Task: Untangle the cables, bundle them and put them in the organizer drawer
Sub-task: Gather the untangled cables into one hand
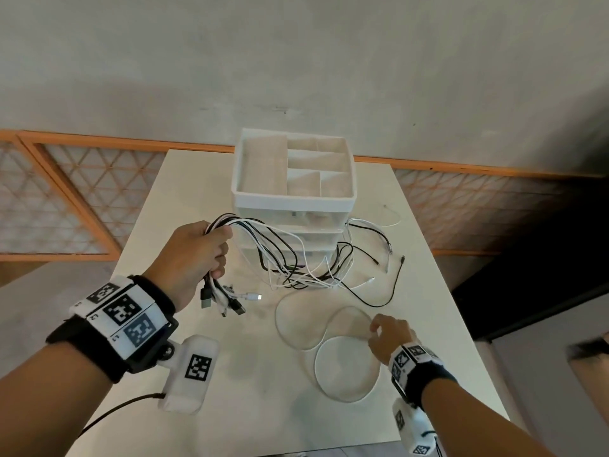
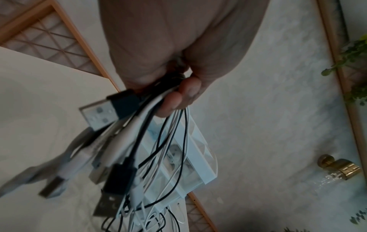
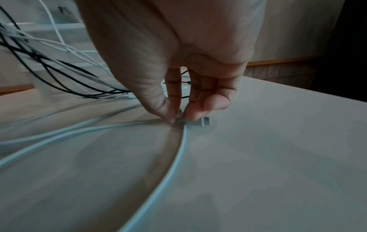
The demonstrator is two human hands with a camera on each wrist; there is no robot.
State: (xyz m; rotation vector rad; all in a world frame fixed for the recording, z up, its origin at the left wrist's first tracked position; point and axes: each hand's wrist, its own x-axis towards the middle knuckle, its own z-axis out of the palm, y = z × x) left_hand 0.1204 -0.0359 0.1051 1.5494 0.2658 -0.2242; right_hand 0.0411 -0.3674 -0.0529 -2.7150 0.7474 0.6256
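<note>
Loose white cable [image 1: 346, 367] was pinched by right hand [image 1: 390, 338]; left hand [image 1: 194, 255] gripped gathered cables [image 1: 280, 249]; untangling stage; lifting required next.

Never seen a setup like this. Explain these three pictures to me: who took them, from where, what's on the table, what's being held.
No robot here: a person wears one camera on the head and one on each wrist. The head view looks down at a white table with a white drawer organizer standing at the back. The left hand grips a bundle of black and white cables, plug ends hanging below the fist; the left wrist view shows those plugs close up. The right hand pinches the end of a loose white cable that lies looped on the table, seen close in the right wrist view.
</note>
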